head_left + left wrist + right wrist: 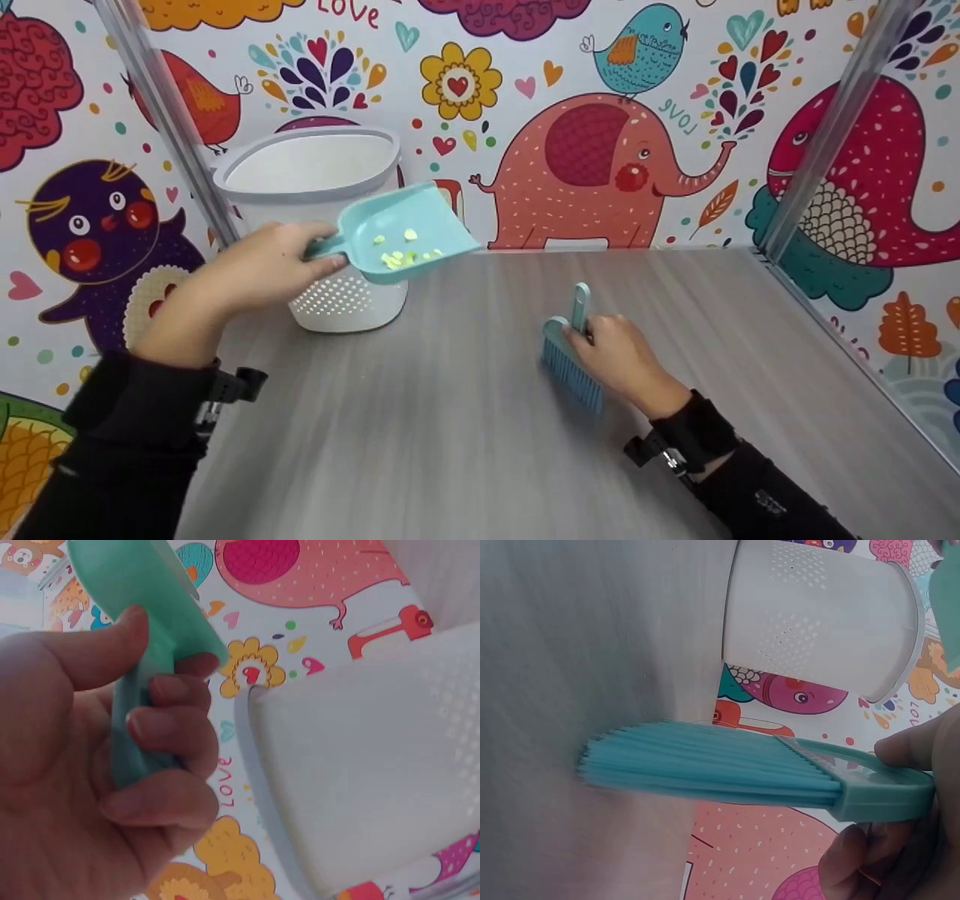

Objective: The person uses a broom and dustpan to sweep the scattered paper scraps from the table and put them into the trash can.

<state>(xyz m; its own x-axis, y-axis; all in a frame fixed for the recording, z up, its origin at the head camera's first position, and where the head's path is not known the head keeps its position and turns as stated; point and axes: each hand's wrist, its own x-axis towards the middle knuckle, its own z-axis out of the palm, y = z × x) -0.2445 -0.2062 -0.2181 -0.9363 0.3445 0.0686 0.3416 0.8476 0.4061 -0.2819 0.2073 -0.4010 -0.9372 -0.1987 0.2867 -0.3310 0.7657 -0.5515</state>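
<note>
My left hand (274, 259) grips the handle of a light teal dustpan (409, 217), its fingers curled round it in the left wrist view. Several small yellow-green bits (401, 259) lie in the pan, mostly along its near side. The dustpan is raised in front of a white waste bin (349, 300) and overlaps its rim in the head view. Over the right part of the table, my right hand (622, 356) holds a teal hand brush (574, 367). Its bristles (705, 765) point down toward the tabletop.
The bin has a grey rim (307, 196), an open top and a perforated lower wall; it stands at the table's back left. Printed panels with cartoon animals (585, 172) enclose the grey table (450, 420) at the back and sides, with metal posts (817, 127) at the corners.
</note>
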